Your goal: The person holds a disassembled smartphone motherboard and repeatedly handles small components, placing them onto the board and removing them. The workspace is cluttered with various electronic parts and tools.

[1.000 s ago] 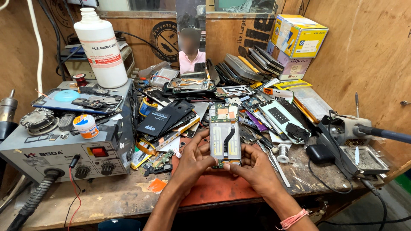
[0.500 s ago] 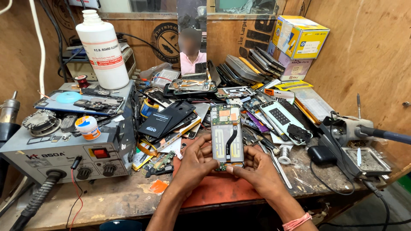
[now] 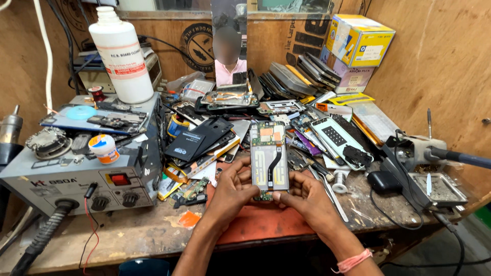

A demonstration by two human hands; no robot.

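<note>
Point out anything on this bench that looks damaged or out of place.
The opened grey smartphone, held between left hand and right hand, has no back cover, so its circuit board and flex cable show. Loose phone parts lie heaped behind it, and orange scraps litter the wooden bench.

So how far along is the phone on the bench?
Done: phone has its back cover off, board and flex cable exposed. In hand: left hand and right hand grip its lower end over the red mat. Left: it lies open, no cover on it.
</note>
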